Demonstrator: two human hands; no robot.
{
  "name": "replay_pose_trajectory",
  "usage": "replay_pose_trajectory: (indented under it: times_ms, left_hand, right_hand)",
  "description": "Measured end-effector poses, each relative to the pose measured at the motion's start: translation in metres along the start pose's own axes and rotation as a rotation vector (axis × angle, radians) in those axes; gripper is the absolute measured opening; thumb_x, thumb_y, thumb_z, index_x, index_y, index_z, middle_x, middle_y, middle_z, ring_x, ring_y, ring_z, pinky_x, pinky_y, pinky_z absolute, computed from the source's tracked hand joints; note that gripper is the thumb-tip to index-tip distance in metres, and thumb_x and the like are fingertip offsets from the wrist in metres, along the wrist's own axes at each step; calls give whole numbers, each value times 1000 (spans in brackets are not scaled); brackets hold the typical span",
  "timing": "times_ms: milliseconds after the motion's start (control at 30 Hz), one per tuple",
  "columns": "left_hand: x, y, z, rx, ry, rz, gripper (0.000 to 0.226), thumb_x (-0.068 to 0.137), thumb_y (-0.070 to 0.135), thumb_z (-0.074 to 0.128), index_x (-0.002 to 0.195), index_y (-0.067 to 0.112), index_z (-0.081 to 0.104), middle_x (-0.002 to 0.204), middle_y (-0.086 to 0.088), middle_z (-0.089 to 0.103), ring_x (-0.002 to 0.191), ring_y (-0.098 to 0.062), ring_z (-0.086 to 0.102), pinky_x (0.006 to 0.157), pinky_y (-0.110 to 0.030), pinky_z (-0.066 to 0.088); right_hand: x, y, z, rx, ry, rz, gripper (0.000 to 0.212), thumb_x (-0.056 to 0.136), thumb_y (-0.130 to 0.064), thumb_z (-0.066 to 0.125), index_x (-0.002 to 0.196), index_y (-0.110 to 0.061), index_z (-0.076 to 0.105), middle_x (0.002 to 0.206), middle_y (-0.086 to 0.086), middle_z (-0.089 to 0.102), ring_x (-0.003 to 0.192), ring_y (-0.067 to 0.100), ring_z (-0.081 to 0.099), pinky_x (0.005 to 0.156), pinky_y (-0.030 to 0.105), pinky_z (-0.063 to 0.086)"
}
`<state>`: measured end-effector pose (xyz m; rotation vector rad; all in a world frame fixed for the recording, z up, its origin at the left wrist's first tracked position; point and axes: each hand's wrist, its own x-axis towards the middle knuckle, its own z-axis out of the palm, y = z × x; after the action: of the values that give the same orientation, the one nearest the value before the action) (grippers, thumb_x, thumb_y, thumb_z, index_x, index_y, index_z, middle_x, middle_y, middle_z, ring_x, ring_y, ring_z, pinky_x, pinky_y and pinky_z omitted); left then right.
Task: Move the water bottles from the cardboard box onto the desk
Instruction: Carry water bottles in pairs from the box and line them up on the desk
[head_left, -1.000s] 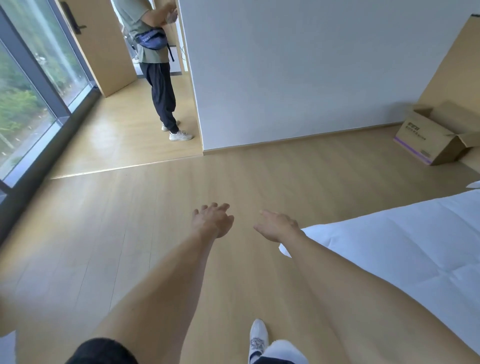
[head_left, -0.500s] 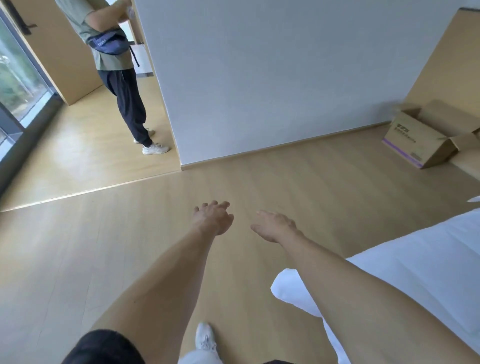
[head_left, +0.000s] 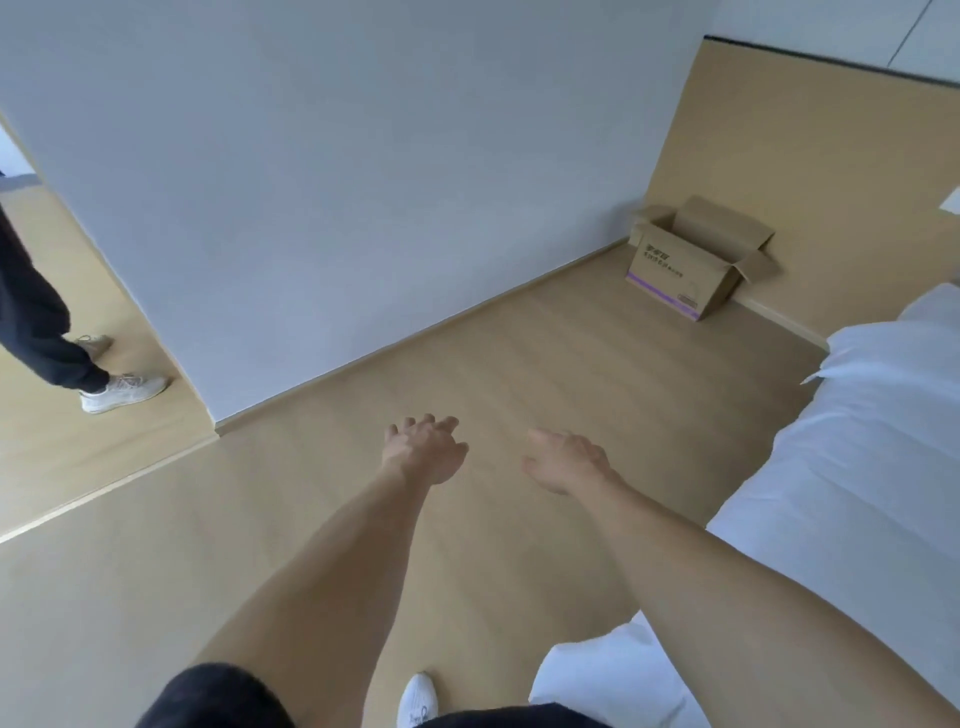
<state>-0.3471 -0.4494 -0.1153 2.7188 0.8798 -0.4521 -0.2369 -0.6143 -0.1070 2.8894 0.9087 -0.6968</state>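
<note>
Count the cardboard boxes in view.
1. The cardboard box sits open on the floor in the far corner, against the tan wall panel; its contents cannot be seen from here.

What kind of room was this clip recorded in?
Most likely a bedroom or hotel-style room: a bed with white bedding stands on the right, against a wood-panelled wall, with pale wood flooring and an open cardboard box in the corner.

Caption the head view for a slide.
Both hands, left and right, reach out empty over the wooden floor toward an open cardboard box in the corner.
</note>
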Motion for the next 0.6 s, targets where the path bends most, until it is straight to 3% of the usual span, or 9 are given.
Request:
replay_pose_trajectory:
  times_ms: [233, 600]
  left_hand:
    - [101, 8, -46, 42, -26, 126, 54, 102, 52, 33, 153, 34, 34, 151, -5, 44, 138, -28, 39, 112, -44, 29]
    - [272, 81, -86, 139, -66, 223, 54, 102, 52, 33, 153, 33, 34, 151, -4, 44, 138, -29, 39, 111, -44, 29]
  right_hand:
    - [74, -4, -41, 61, 18, 112, 57, 97, -54, 45, 149, -30, 40, 146, 11, 50, 134, 30, 48, 108, 42, 38]
    - [244, 40, -87, 172, 8, 160, 57, 96, -56, 44, 148, -33, 39, 141, 11, 52, 131, 31, 49, 103, 41, 37]
